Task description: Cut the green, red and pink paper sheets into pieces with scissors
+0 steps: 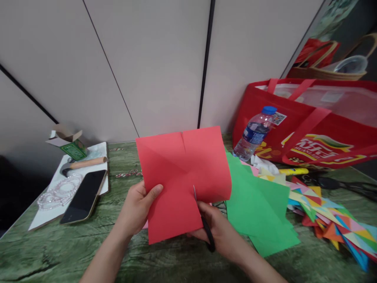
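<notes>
My left hand (pixel 138 208) pinches the lower left edge of a red paper sheet (pixel 179 173), holding it upright above the green table (pixel 59 251). The sheet shows diagonal creases and a short cut at its top middle. My right hand (pixel 219 230) is closed around black-handled scissors (pixel 206 226). Their blade pokes up into the paper's lower middle, along a cut.
Green paper sheets (pixel 259 208) lie right of the red sheet, with multicoloured folded paper pieces (pixel 338 224) beyond. A water bottle (pixel 255 133) leans on a red shopping bag (pixel 312 129). At left: a phone (pixel 84 196), bead bracelets (pixel 59 192), a small green box (pixel 69 145).
</notes>
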A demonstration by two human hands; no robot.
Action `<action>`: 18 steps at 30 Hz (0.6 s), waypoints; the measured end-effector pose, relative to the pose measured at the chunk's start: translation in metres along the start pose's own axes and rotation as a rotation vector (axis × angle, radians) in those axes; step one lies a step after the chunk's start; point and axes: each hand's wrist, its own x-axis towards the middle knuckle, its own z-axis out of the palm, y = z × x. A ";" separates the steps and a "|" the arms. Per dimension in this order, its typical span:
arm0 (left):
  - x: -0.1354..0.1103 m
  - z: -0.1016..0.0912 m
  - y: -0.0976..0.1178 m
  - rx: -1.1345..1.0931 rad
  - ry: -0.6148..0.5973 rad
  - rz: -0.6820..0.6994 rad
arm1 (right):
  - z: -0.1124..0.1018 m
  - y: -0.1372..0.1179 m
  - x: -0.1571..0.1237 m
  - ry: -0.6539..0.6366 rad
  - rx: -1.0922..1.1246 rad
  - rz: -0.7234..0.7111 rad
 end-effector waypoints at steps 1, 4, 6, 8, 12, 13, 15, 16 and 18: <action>0.000 0.000 0.000 -0.001 0.002 0.001 | 0.000 0.001 0.000 0.003 0.002 -0.003; 0.000 0.000 0.000 -0.009 0.004 -0.002 | -0.001 0.003 0.000 -0.003 0.031 -0.001; 0.000 0.000 0.000 -0.015 0.004 -0.003 | -0.001 0.002 0.000 -0.006 0.060 0.022; 0.000 0.000 0.000 -0.008 0.003 0.000 | 0.000 0.001 -0.001 -0.003 0.080 0.043; -0.001 0.000 0.002 0.025 0.010 0.014 | 0.000 0.001 -0.001 0.003 0.084 0.037; -0.002 0.001 0.002 0.033 0.010 0.017 | 0.000 0.001 -0.001 0.004 0.083 0.034; -0.003 0.001 0.003 0.046 0.012 0.026 | 0.000 0.002 0.000 0.007 0.085 0.034; -0.003 0.001 0.003 0.050 0.013 0.031 | 0.000 0.002 0.000 0.011 0.086 0.034; -0.004 0.001 0.004 0.050 0.013 0.039 | 0.000 0.001 0.000 0.014 0.085 0.027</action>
